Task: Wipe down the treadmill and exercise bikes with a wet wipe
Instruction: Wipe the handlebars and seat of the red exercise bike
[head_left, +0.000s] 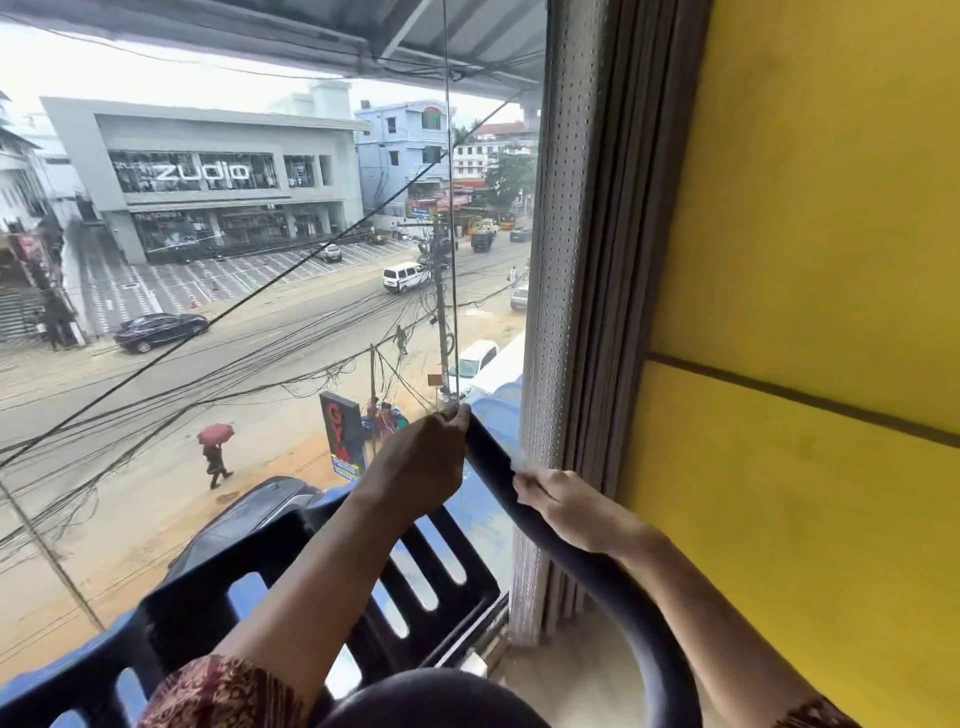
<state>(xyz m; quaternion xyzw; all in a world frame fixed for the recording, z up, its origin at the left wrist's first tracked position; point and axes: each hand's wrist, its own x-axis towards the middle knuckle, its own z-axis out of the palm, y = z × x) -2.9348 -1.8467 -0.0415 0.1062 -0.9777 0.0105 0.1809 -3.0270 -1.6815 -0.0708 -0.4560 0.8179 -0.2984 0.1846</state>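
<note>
A dark padded handlebar (602, 577) of an exercise machine curves up from the bottom right toward the window. My left hand (423, 460) grips its upper tip, fingers pinched round the end. My right hand (569, 512) is wrapped round the bar a little lower, thumb side toward me. A small pale scrap shows at my right fingertips (519, 475); I cannot tell if it is the wet wipe. Both forearms reach forward from patterned sleeves.
A black slotted plastic panel (291, 582) sits below my left arm, against the window glass (208, 338) that looks down on a street. Folded vertical blinds (563, 260) hang just right of the bar. A yellow wall (805, 260) closes the right side.
</note>
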